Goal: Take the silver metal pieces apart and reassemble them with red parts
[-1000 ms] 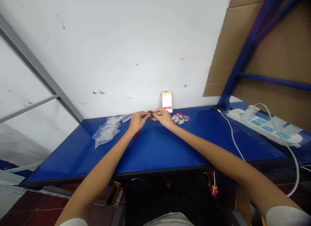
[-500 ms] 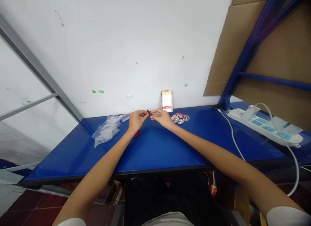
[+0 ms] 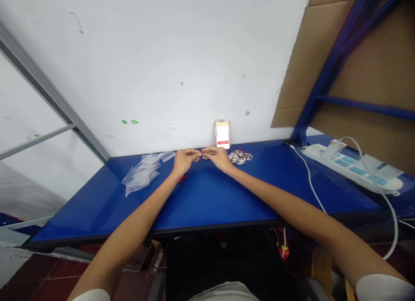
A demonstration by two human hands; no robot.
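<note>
My left hand [image 3: 183, 161] and my right hand [image 3: 219, 156] meet over the back of the blue table, fingertips pinched together. Between them is a small silver disc [image 3: 205, 158], which looks like a finger cymbal. Its rim shows under my right fingers, and a thin strand runs up at the fingertips. Most of it is hidden by my fingers. Just right of my right hand lies a pile of several domed silver finger cymbals [image 3: 240, 158] with red cords. A bundle of red cord [image 3: 183, 179] rests by my left wrist.
Clear plastic bags [image 3: 142, 173] lie overlapped on the left of the blue table [image 3: 207, 201]. A phone [image 3: 222, 134] with a lit screen leans on the wall behind my hands. On the right are a white power strip [image 3: 352, 167], white cables [image 3: 309, 180] and a blue metal frame [image 3: 324, 72].
The disc between my hands has tilted and dropped slightly, so its silver rim now shows below the right fingers. My left fingertips have come closer to the right ones.
</note>
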